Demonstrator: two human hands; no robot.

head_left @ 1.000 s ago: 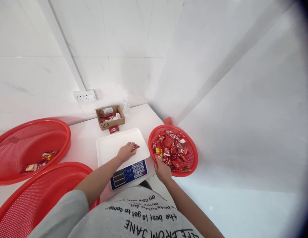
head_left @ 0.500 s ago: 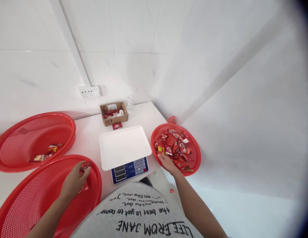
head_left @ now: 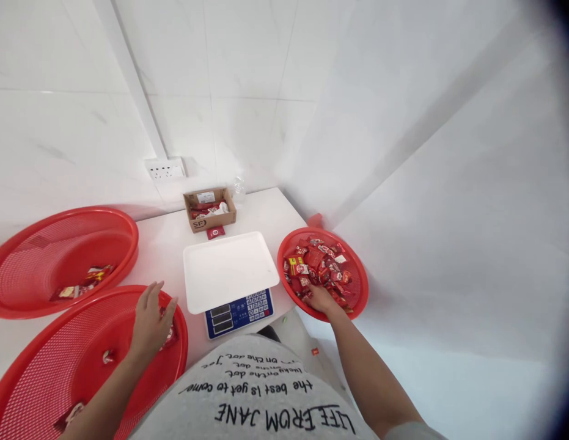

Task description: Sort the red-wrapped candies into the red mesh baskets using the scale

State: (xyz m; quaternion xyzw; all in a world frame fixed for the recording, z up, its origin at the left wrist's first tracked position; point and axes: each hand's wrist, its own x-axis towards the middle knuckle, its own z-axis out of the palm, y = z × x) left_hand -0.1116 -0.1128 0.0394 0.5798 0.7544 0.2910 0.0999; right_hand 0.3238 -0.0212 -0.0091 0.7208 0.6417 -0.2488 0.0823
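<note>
My left hand [head_left: 151,321] is over the near left red basket [head_left: 32,360], its fingers spread and nothing in them. In that basket lie a small wrapped snack [head_left: 109,355], a red packet [head_left: 170,338] partly behind my hand, and another packet [head_left: 72,417] beside my forearm. My right hand [head_left: 321,299] reaches into the right red basket [head_left: 364,278], fingers down among many small red snack packets [head_left: 327,260]. The fingertips are partly hidden there, so whether they grip a packet is unclear. Between the hands stands a digital scale [head_left: 241,315] with a white tray [head_left: 229,269] on top.
A second red basket [head_left: 18,256] at the far left holds a few packets [head_left: 85,284]. Behind the scale are a small cardboard box [head_left: 213,223] of red packets and a single red packet [head_left: 216,232]. Tiled wall and a socket [head_left: 165,168] lie beyond.
My left hand has let go of a small red packet and spread its fingers, moving slightly right. My right hand has moved further into the packets in the right basket.
</note>
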